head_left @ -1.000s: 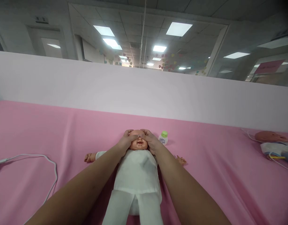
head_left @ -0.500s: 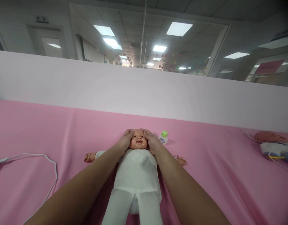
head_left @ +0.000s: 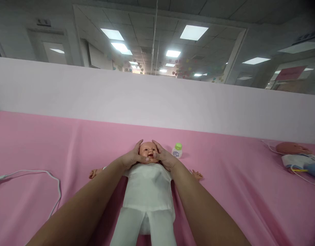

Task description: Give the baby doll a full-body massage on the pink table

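A doll (head_left: 148, 188) in white clothes lies on its back in the near middle of a pink cloth (head_left: 224, 164), head toward the far side, arms out left and right. The person's left hand (head_left: 133, 158) is spread along the left side of the doll's head, thumb across the chin; the right hand (head_left: 165, 158) is spread along the right side, thumb beside the mouth. Just right of the head stands a clear bottle (head_left: 177, 151) with a green cap (head_left: 178, 146); its label carries dark print too small to read. At the far right, behind glass, a pink sign (head_left: 290, 73) bears blurred, unreadable writing. A second doll (head_left: 290, 148) lies on the right, and a white cable (head_left: 48, 174) curves across the left.
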`<state>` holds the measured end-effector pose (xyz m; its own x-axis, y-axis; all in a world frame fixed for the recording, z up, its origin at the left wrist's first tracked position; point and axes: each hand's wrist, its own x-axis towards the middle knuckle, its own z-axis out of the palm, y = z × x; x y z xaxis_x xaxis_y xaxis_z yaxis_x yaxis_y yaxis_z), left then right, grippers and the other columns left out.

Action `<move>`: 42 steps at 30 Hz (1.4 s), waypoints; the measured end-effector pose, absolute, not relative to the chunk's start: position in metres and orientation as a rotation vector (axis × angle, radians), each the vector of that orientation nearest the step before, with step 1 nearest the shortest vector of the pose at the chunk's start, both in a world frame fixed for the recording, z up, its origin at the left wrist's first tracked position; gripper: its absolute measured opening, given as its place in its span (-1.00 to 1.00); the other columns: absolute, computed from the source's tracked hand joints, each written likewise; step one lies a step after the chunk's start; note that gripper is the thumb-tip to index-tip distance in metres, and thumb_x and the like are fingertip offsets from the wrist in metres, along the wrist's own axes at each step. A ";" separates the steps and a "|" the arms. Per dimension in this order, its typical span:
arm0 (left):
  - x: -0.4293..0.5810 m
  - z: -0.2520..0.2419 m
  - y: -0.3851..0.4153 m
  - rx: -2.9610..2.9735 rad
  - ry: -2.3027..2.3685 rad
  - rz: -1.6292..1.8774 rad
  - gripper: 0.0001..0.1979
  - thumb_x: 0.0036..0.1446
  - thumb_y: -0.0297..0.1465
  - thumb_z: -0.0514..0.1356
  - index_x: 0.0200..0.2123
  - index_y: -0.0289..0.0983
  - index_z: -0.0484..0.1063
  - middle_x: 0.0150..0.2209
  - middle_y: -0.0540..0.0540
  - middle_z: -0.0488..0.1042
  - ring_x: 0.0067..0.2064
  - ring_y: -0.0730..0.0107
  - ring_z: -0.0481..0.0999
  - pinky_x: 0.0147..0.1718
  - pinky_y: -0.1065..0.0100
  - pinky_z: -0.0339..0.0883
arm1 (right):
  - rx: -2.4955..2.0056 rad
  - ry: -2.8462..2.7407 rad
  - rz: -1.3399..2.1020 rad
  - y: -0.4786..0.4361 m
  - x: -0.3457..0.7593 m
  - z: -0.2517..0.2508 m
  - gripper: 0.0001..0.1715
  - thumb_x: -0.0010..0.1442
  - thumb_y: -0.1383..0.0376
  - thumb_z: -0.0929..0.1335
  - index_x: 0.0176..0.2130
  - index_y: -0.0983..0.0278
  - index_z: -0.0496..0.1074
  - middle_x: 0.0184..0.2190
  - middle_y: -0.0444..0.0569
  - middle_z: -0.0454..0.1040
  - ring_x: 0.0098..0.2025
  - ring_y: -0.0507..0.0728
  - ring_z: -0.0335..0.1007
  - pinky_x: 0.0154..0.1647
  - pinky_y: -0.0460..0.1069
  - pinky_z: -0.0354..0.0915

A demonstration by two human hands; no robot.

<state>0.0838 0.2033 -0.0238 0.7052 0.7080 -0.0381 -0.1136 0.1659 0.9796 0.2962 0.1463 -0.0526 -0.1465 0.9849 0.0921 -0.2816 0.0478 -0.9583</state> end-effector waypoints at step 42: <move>0.094 -0.049 0.226 1.515 0.621 0.945 0.10 -0.04 -0.26 0.55 0.47 -0.24 0.08 0.41 -0.28 0.29 0.34 -0.04 0.39 0.28 0.09 0.36 | -1.057 -1.337 1.112 0.152 0.303 -0.051 0.27 0.12 -0.02 0.58 0.51 0.13 -0.07 0.50 0.00 0.09 0.48 0.22 0.10 0.49 0.15 0.06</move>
